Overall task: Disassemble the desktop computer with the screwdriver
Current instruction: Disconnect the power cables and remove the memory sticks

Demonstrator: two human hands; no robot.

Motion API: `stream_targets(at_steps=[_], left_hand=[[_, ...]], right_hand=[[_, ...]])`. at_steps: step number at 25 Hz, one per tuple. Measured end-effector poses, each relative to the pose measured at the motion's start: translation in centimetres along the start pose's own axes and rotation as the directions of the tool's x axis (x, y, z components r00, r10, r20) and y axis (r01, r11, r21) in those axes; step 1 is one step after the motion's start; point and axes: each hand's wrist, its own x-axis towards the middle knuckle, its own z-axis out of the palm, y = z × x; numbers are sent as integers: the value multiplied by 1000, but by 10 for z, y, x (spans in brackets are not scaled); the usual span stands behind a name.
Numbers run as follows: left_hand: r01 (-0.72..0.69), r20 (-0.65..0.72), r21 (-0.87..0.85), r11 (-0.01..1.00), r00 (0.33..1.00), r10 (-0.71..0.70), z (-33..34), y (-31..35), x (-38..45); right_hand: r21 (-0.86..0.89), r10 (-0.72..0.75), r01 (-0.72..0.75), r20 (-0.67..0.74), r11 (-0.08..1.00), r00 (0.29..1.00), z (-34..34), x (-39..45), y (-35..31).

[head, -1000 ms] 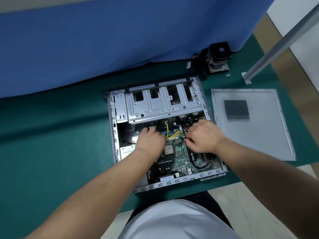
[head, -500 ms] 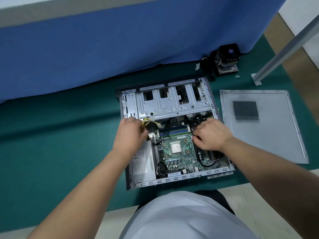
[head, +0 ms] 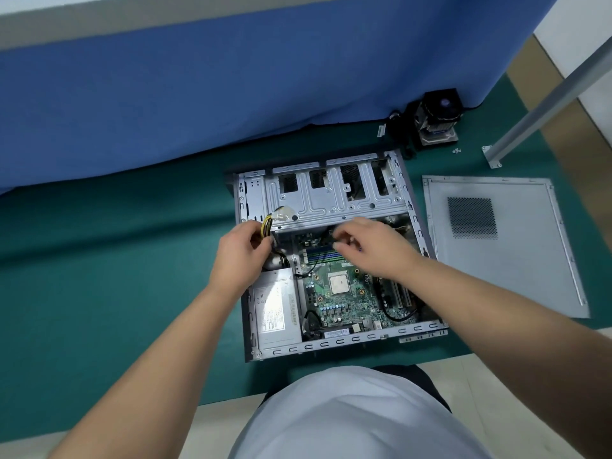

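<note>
The desktop computer (head: pixel 334 260) lies on its side in front of you on the worktop (head: pixel 116 276), which is covered in a smooth, matte dark green mat. Its case is open: thin, pale grey stamped sheet metal with slotted edges, and a ribbed drive cage (head: pixel 337 197) with square cut-outs across the far end. Inside, the green motherboard (head: pixel 344 299) is dense with small components, with a square, pale metal processor (head: pixel 338 282) near its centre. A boxy grey power supply (head: pixel 276 309) with a white label fills the near left corner.

Your left hand (head: pixel 240 256) is curled round a bundle of yellow and black cables (head: pixel 266 226) ending in a white plastic connector (head: pixel 282 215). Your right hand (head: pixel 374 246) reaches over the far part of the board with fingers bent; it is blurred, and whether it pinches anything cannot be told.

To the right, the flat grey side panel (head: pixel 506 250) with its perforated mesh patch lies apart from the case. Beyond it, a black cooler fan (head: pixel 437 117) sits by the blue fabric screen (head: pixel 231 77).
</note>
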Motion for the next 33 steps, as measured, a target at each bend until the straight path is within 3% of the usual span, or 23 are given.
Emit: stream_targets(at_steps=[2,5,9,13,17,21,33], left_hand=[[-14,21,-38,999,1000,15,-2,-3,0],[-58,46,-71,996,997,61,-5,-6,1],[-8,25,-121,993,1000,11,-3,-9,6],[-13,-139,-141,990,990,-7,4,-10,10],[18,-123,-41,999,992,-23,19,-11,8],[61,-203,-2,998,977,-60,27,-6,7],[-105,-231,45,993,966,112,35,-14,4]], right_hand=[[208,10,-9,-5,978,1000,2,26,-37],[457,52,-94,103,884,993,0,60,-80],[295,51,-62,46,954,998,-13,95,-105],[117,46,-55,76,992,996,-31,116,-120],[179,122,-140,108,974,987,-40,126,-130],[223,115,-136,107,965,988,-35,135,-140],[480,312,-342,143,808,939,-35,152,-99]])
